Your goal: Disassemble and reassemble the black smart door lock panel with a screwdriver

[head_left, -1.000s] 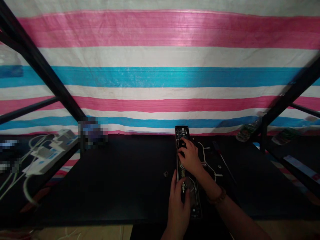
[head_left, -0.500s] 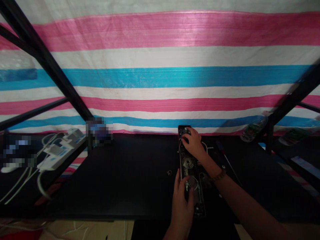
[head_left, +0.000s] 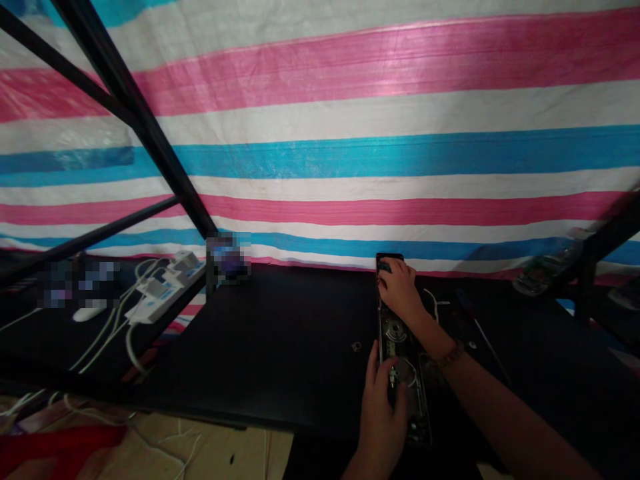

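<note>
A long, narrow black casing [head_left: 396,347] lies on the black table, its open side up, with a round metal part and small fittings inside. Around its near left side wraps my left hand [head_left: 383,407], thumb and fingers on either side of the frame, beside a round disc [head_left: 406,373]. At the far end, my right hand [head_left: 400,287] reaches in with curled fingers. Whatever the right fingertips pinch is hidden. A thin white wire [head_left: 434,301] rests just right of the right hand. A small metal piece [head_left: 357,347] sits left of the casing.
A screwdriver [head_left: 487,337] lies to the right, near a small round piece [head_left: 473,345]. A plastic bottle [head_left: 543,270] leans at the back right. On the left are a white power strip [head_left: 157,300] with cables and black metal posts [head_left: 170,167]. Striped sheeting [head_left: 350,160] hangs behind.
The view has turned left, so everything sits further right. The pale wire earlier at the casing's left edge no longer shows there. Both hands stay at the casing; the right fingers have shifted slightly.
</note>
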Demonstrator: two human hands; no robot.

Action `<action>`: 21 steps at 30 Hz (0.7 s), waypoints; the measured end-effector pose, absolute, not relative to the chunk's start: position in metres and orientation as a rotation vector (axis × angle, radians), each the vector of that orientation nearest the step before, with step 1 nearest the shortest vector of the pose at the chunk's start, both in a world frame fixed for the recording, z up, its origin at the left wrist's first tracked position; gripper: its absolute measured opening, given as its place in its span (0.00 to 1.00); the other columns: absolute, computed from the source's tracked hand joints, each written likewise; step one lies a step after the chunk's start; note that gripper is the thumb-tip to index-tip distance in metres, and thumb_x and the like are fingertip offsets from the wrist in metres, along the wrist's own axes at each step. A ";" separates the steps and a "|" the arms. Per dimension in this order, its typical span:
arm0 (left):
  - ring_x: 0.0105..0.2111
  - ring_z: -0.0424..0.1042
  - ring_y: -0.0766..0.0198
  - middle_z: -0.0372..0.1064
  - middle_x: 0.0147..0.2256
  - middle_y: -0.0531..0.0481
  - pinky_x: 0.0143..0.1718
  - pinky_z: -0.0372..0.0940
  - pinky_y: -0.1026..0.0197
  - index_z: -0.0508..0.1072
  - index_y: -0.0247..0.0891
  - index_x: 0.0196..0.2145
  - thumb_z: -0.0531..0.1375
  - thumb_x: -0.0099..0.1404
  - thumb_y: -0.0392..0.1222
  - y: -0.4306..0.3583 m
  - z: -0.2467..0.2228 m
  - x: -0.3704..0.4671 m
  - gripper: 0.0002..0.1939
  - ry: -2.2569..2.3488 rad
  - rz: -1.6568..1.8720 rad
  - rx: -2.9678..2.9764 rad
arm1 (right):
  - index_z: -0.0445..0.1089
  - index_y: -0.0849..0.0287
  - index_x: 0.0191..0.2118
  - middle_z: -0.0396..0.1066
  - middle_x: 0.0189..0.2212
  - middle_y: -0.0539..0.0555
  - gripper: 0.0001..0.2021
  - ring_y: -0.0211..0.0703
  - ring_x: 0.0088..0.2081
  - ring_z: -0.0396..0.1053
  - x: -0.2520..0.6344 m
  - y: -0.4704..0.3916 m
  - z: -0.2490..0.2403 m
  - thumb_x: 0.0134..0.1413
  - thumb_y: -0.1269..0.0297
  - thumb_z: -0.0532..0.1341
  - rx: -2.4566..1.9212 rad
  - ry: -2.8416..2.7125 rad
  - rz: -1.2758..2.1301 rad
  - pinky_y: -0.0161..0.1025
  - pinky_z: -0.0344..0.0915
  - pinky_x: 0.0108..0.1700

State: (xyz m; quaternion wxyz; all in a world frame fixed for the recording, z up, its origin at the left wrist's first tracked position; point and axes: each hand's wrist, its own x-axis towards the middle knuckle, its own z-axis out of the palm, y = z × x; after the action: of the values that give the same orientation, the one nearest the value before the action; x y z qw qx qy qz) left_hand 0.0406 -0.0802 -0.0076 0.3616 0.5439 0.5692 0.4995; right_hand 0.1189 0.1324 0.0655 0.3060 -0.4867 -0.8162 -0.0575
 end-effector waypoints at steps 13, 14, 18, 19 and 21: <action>0.70 0.55 0.49 0.51 0.71 0.39 0.68 0.55 0.42 0.71 0.41 0.59 0.54 0.72 0.37 -0.079 -0.011 0.042 0.20 1.484 1.304 1.411 | 0.68 0.53 0.56 0.78 0.45 0.55 0.16 0.47 0.47 0.76 0.108 0.082 0.078 0.66 0.67 0.55 -0.883 -2.142 0.345 0.45 0.70 0.52; 0.70 0.54 0.50 0.51 0.71 0.39 0.69 0.54 0.43 0.71 0.41 0.60 0.54 0.72 0.37 -0.079 -0.012 0.042 0.20 1.476 1.312 1.413 | 0.64 0.53 0.62 0.78 0.49 0.56 0.21 0.49 0.52 0.74 0.105 0.075 0.076 0.65 0.68 0.56 -0.895 -2.208 0.346 0.47 0.69 0.55; 0.70 0.54 0.50 0.53 0.70 0.38 0.70 0.52 0.43 0.64 0.41 0.66 0.54 0.72 0.39 -0.079 -0.018 0.042 0.25 1.466 1.357 1.405 | 0.52 0.60 0.72 0.59 0.69 0.65 0.37 0.65 0.71 0.52 0.107 0.061 0.064 0.57 0.74 0.59 -1.154 -2.392 0.084 0.61 0.59 0.63; 0.70 0.54 0.50 0.54 0.70 0.38 0.70 0.52 0.42 0.62 0.41 0.67 0.54 0.72 0.39 -0.079 -0.019 0.043 0.26 1.473 1.356 1.399 | 0.55 0.60 0.71 0.55 0.70 0.65 0.36 0.68 0.72 0.48 0.111 0.060 0.061 0.57 0.74 0.59 -1.218 -2.397 0.020 0.63 0.58 0.63; 0.70 0.54 0.49 0.54 0.70 0.37 0.70 0.52 0.41 0.62 0.40 0.67 0.54 0.72 0.39 -0.080 -0.020 0.043 0.27 1.489 1.338 1.388 | 0.64 0.59 0.67 0.54 0.71 0.64 0.28 0.69 0.72 0.47 0.123 0.062 0.054 0.60 0.73 0.57 -1.285 -2.380 -0.047 0.64 0.58 0.62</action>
State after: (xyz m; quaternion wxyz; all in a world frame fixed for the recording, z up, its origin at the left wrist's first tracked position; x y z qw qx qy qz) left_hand 0.0428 -0.0796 -0.0200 0.3458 0.5347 0.5735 0.5154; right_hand 0.1228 0.0620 0.0544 0.2165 -0.4637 -0.8589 -0.0169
